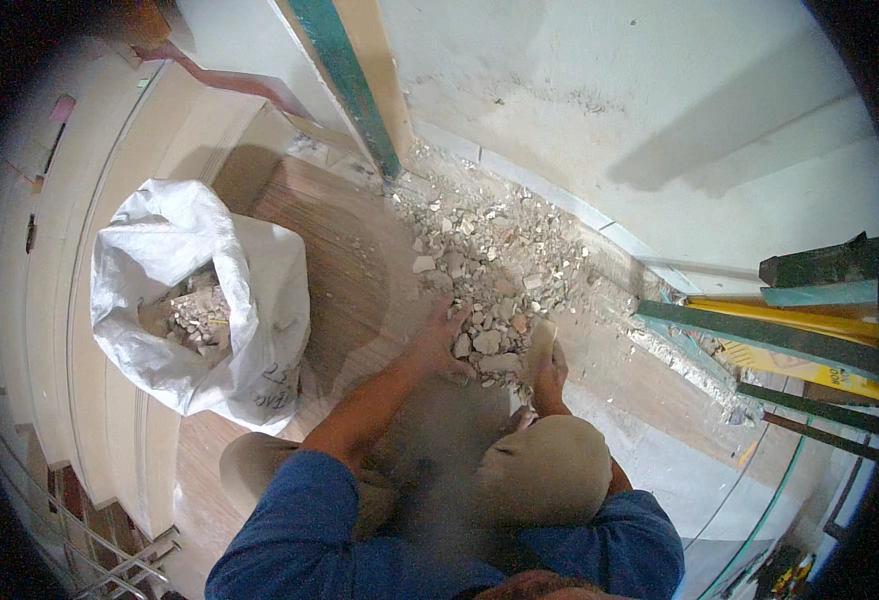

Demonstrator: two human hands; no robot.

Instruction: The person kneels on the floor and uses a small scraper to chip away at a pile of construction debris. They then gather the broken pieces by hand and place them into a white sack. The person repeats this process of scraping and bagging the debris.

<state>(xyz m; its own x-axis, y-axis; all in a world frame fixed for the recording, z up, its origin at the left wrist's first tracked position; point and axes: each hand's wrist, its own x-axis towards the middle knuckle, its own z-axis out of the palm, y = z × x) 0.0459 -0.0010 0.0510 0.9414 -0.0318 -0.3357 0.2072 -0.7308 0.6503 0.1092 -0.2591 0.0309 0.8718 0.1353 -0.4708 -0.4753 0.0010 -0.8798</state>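
Note:
Broken rubble [488,300] of stone, plaster and tile chips lies heaped on the dusty wood-look floor. My left hand [443,341], fingers spread, rests against the heap's near left edge; whether it grasps a piece is unclear. On the heap's right side, my right hand [550,367] holds a flat tan piece [541,341] upright on its edge; its material cannot be told. A white woven sack [278,277] stands to my left with its mouth rolled down, and rubble [201,311] shows inside it.
Carpet-like or tiled steps [128,360] curve beyond the sack at left. A green-edged frame post [357,97] meets the floor above the heap. A pale wall [529,135] runs behind. At right are green bars [754,330] and a yellow sign [807,367]. Metal rails [87,540] show lower left.

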